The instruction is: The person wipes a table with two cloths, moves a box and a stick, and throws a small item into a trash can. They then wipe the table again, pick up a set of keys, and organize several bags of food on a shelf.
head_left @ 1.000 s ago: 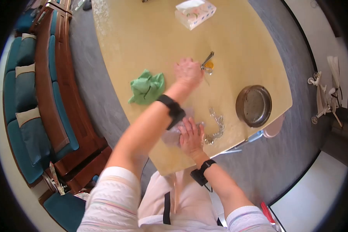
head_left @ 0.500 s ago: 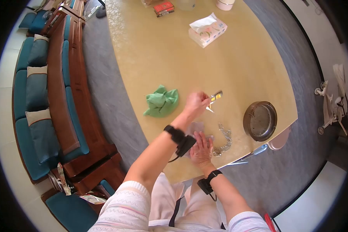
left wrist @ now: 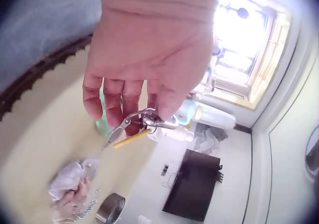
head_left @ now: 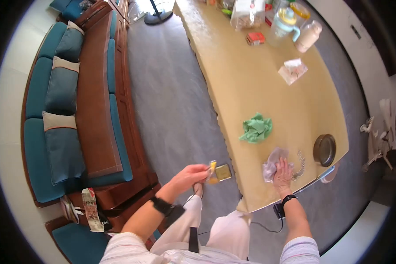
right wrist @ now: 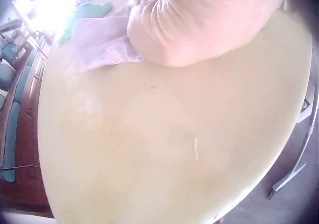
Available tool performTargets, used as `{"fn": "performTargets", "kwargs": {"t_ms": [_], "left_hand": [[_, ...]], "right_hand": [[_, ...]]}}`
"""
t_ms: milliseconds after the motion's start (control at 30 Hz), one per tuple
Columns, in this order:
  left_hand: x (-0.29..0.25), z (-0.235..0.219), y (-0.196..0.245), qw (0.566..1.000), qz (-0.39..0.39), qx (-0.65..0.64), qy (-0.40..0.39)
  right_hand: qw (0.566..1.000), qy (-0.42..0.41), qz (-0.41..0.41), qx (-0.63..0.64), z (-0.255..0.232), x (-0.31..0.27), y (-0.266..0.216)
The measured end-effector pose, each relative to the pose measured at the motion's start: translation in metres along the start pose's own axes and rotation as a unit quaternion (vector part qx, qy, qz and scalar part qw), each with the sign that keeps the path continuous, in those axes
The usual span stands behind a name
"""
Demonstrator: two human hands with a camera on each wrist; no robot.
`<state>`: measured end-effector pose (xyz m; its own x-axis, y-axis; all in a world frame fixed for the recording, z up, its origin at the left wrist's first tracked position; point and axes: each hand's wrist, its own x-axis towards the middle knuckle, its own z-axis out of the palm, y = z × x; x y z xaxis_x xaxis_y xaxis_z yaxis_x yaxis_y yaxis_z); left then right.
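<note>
Here, the left hand (head_left: 190, 175) pinches a small yellow-handled metal tool (left wrist: 133, 127) out over the floor, clear of the surface (head_left: 246, 83), while the right hand (head_left: 283, 172) lies flat on a pale cloth (head_left: 270, 163) beside the untouched chain (head_left: 300, 163)

The pale yellow table (head_left: 259, 88) is filling the upper right of the frame; a green cloth (head_left: 256, 128), a pale cloth (head_left: 270, 165), a chain (head_left: 300, 163), a round dish (head_left: 324, 150) and bottles (head_left: 295, 31) are lying on it.
</note>
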<state>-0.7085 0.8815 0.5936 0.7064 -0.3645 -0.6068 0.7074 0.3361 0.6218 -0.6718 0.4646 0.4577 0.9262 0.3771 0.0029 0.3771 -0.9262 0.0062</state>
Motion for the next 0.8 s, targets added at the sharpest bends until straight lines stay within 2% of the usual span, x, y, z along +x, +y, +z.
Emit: {"fn": "performTargets", "kwargs": {"t_ms": [33,67,133,167,233,367,433,500,567,633,667,733,800], "left_hand": [[-0.020,-0.018,0.002,1.000,-0.013,-0.023,0.011],[-0.039,-0.035,0.004,0.998,-0.025,-0.048,0.022],[-0.072,-0.058,0.011,0.993,0.000,-0.089,0.075],[-0.083,-0.075,0.004,0.992,0.015,-0.098,0.074],[-0.096,-0.108,-0.012,0.980,0.079,-0.173,0.053],[-0.106,-0.123,0.010,0.970,0.115,-0.197,0.088],[-0.099,-0.129,0.024,0.966,0.113,-0.210,0.104],[-0.087,-0.134,0.046,0.961,0.108,-0.223,0.121],[-0.069,-0.136,0.071,0.971,0.092,-0.099,0.198],[-0.044,-0.146,0.095,0.972,0.086,-0.063,0.208],[-0.031,-0.151,0.112,0.972,0.082,-0.023,0.218],[-0.008,-0.149,0.161,0.970,0.073,-0.020,0.233],[0.012,-0.151,0.199,0.967,0.054,-0.024,0.248]], "right_hand": [[0.998,-0.057,0.021,-0.002,-0.006,0.000,-0.004],[0.999,-0.048,0.011,-0.019,-0.017,0.003,-0.008],[0.960,-0.259,0.103,-0.029,-0.034,0.018,-0.017],[0.963,-0.250,0.093,-0.041,-0.044,0.029,-0.021],[0.914,-0.377,0.148,-0.026,-0.064,0.049,-0.034],[0.913,-0.353,0.200,-0.046,-0.060,0.052,-0.046],[0.935,-0.290,0.205,0.016,-0.078,0.054,-0.067],[0.955,-0.235,0.155,0.096,-0.083,0.049,-0.070],[0.936,-0.318,0.121,0.096,-0.092,0.042,-0.071],[0.892,-0.375,0.187,0.172,-0.085,0.022,-0.066],[0.887,-0.382,0.179,0.189,-0.093,0.014,-0.069],[0.880,-0.386,0.177,0.213,-0.103,0.017,-0.073],[0.827,-0.434,0.230,0.274,-0.114,0.024,-0.073]]}}
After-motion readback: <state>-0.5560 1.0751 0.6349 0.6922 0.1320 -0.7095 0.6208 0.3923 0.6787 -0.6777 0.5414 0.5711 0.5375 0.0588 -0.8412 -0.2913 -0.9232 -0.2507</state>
